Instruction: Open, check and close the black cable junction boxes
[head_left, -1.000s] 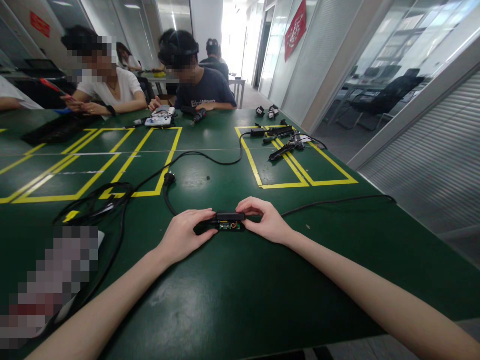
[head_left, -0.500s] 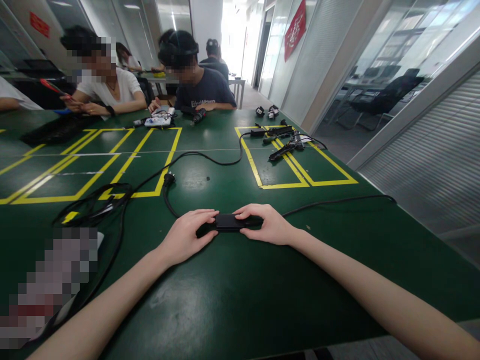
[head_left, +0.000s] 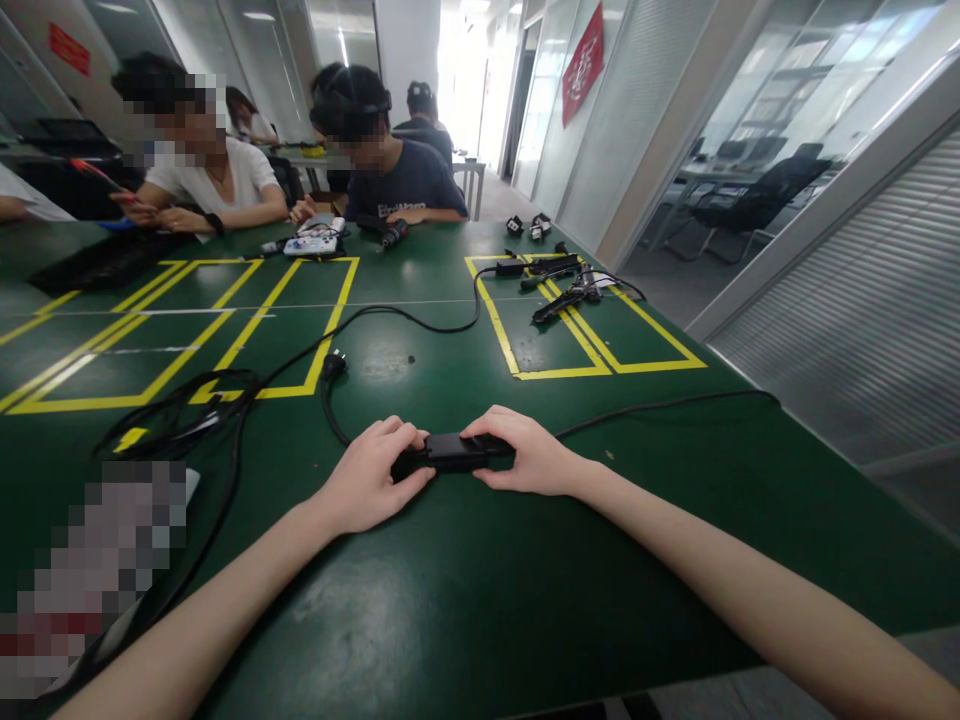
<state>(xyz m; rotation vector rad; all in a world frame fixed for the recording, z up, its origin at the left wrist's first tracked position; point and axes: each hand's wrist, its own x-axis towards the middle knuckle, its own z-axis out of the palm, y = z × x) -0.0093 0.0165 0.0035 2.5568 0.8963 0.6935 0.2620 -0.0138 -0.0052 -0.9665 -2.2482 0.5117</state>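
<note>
Between my two hands a black power adapter (head_left: pixel 454 452) rests at the green tabletop. Thumb and fingers of my left hand (head_left: pixel 379 473) pinch its left end, where a cord meets it. My right hand (head_left: pixel 523 452) grips the other end, fingers on the far side and thumb on the near side. A short black cord runs from behind my left hand to a plug (head_left: pixel 334 364) lying on the table. From the right end a thinner black cable (head_left: pixel 667 402) stretches to the table's right edge. My palms cover parts of both cord joints.
Coiled black cable (head_left: pixel 180 410) lies at the left, above a blurred flat object (head_left: pixel 97 570). Yellow tape (head_left: pixel 562 374) outlines areas on the green table (head_left: pixel 420 600). Another adapter (head_left: pixel 510 268) and cables lie at the back right. Two people sit across, near a power strip (head_left: pixel 315 240).
The adapter has shifted slightly and tilted a little, with both hands still on it. The whole view has moved a little sideways.
</note>
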